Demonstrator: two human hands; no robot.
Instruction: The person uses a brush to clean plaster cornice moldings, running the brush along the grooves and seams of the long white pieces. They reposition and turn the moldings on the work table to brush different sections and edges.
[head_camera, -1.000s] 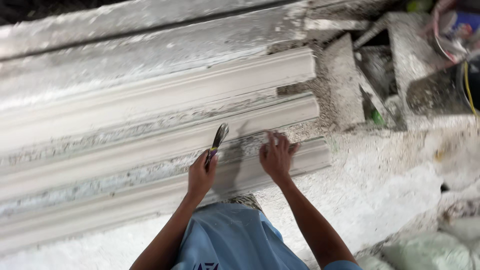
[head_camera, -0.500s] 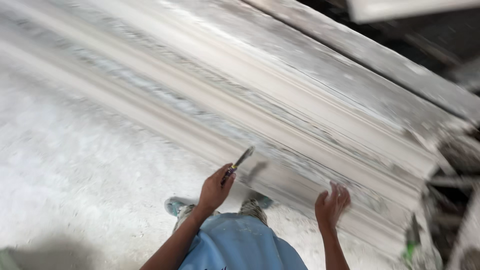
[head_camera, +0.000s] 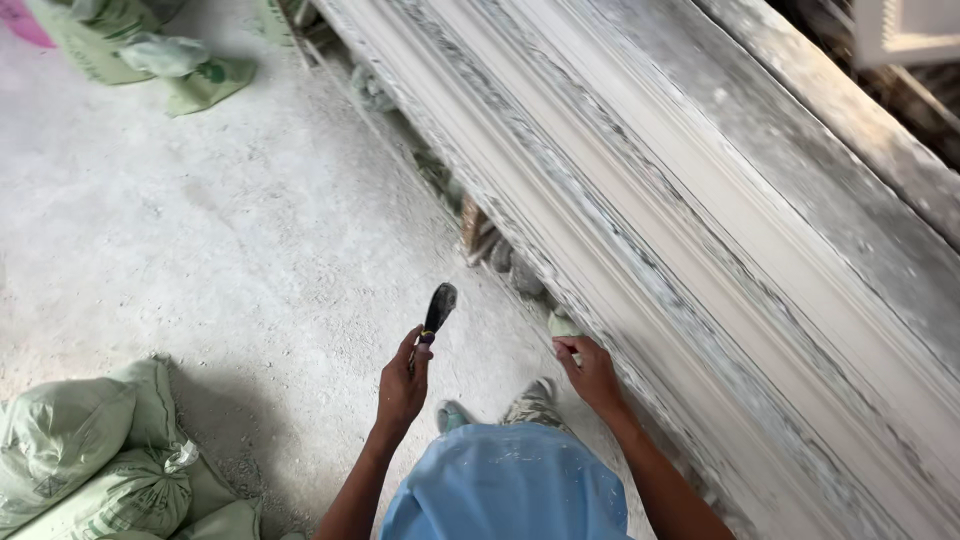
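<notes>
My left hand (head_camera: 404, 380) is closed around the handle of a small scraper (head_camera: 438, 306), whose dark blade points up and away over the dusty floor. My right hand (head_camera: 592, 372) rests at the near lower edge of a long grey-white plaster moulding (head_camera: 700, 230), fingers curled on a pale lump of plaster (head_camera: 561, 325). The moulding runs from the top centre down to the lower right, ribbed with several long grooves. My blue shirt (head_camera: 505, 490) and my two shoes (head_camera: 500, 410) show below the hands.
Pale green sacks (head_camera: 90, 450) are stacked at the lower left, and more sacks (head_camera: 170, 55) lie at the top left. A dusty concrete floor (head_camera: 220, 240) spreads to the left. Bricks and rubble (head_camera: 485, 240) prop the moulding underneath.
The view has swung left, so the moulding now runs along the right. My left hand has come off the moulding with the scraper. My right hand has dropped to the moulding's lower edge.
</notes>
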